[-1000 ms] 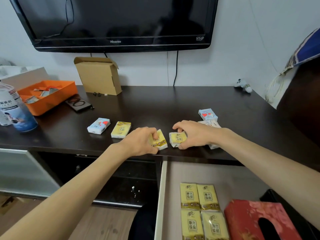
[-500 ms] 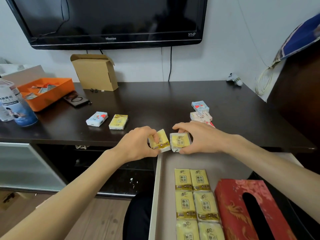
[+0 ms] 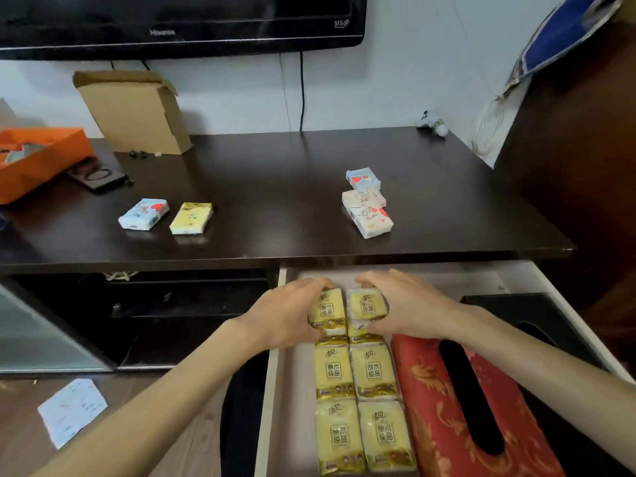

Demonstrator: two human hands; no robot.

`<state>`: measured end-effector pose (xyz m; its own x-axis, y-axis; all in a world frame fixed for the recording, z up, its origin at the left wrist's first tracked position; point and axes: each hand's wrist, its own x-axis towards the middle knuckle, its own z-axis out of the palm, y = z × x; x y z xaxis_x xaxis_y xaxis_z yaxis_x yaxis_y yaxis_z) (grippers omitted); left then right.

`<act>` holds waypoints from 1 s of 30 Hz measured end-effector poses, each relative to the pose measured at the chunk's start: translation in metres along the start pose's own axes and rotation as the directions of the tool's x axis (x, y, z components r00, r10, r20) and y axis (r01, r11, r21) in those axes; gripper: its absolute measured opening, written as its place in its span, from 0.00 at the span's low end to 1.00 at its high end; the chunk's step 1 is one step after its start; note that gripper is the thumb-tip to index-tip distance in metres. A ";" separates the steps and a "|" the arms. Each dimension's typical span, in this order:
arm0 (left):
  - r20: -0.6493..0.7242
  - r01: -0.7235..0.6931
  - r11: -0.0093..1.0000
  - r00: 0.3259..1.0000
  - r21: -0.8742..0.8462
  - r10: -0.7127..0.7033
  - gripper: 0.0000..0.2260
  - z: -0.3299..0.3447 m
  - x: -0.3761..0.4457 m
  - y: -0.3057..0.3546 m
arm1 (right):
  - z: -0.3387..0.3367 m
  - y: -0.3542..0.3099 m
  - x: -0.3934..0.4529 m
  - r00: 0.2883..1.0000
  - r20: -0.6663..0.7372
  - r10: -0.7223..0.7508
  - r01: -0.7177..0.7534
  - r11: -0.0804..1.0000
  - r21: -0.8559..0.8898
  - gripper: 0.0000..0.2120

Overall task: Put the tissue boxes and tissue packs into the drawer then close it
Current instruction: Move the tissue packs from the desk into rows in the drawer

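My left hand (image 3: 285, 315) grips a yellow tissue pack (image 3: 327, 309) and my right hand (image 3: 409, 308) grips a second yellow pack (image 3: 367, 306), both low inside the open drawer (image 3: 495, 280), at the far end of two rows of yellow packs (image 3: 354, 404). A red tissue box (image 3: 430, 401) lies to the right of the rows, and a black tissue box (image 3: 509, 304) sits beyond it. On the dark tabletop (image 3: 275, 187) lie a blue pack (image 3: 143, 214), a yellow pack (image 3: 191, 217), and on the right a blue pack (image 3: 363, 178) with two cream packs (image 3: 368, 210).
A cardboard box (image 3: 134, 111), an orange tray (image 3: 38, 160) and a dark phone-like item (image 3: 99, 175) stand at the back left of the tabletop. A television (image 3: 179, 22) hangs on the wall above. A white paper (image 3: 72, 409) lies on the floor.
Both hands carried their yellow packs off the tabletop edge and down into the drawer, to the far end of the yellow rows. The camera tilted downward.
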<state>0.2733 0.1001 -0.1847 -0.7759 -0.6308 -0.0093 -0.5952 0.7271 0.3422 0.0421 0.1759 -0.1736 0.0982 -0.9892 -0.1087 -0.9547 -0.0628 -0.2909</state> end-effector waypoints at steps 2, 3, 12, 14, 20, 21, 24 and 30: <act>0.004 0.000 1.000 1.000 0.029 0.000 0.32 0.005 0.003 -0.004 | 0.008 0.000 0.004 0.999 0.037 0.016 -0.017 1.000 0.024 0.40; 0.006 -0.007 0.999 1.000 0.040 0.007 0.32 0.007 0.004 -0.005 | 0.012 0.000 0.006 0.998 0.057 0.024 -0.026 0.999 0.032 0.40; 0.006 -0.060 0.995 0.998 0.083 0.060 0.33 0.014 0.006 -0.011 | 0.027 0.006 0.015 0.994 0.107 0.037 -0.044 0.997 0.070 0.42; 0.010 -0.069 0.992 0.998 0.101 0.068 0.33 0.014 0.006 -0.011 | 0.028 0.006 0.017 0.992 0.127 0.024 -0.031 0.998 0.056 0.41; -0.005 -0.081 0.989 0.997 0.121 0.083 0.34 0.016 0.005 -0.010 | 0.024 0.003 0.014 0.991 0.134 0.019 -0.027 0.998 0.058 0.43; -0.011 -0.086 0.989 0.996 0.121 0.088 0.34 0.015 0.004 -0.010 | 0.022 0.003 0.012 0.991 0.129 0.018 -0.027 0.997 0.066 0.43; -0.009 -0.098 0.989 0.995 0.108 0.099 0.35 0.015 0.003 -0.009 | 0.018 0.002 0.007 0.993 0.113 0.016 -0.028 0.994 0.102 0.45; -0.112 -0.023 0.999 0.994 -0.044 0.018 0.29 -0.009 -0.009 -0.017 | -0.009 -0.006 0.003 0.984 -0.173 -0.053 0.077 0.987 0.139 0.22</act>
<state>0.2919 0.0909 -0.1817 -0.7581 -0.6440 0.1025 -0.5673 0.7288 0.3834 0.0453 0.1726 -0.1640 0.0985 -0.9925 0.0724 -0.8957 -0.1202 -0.4281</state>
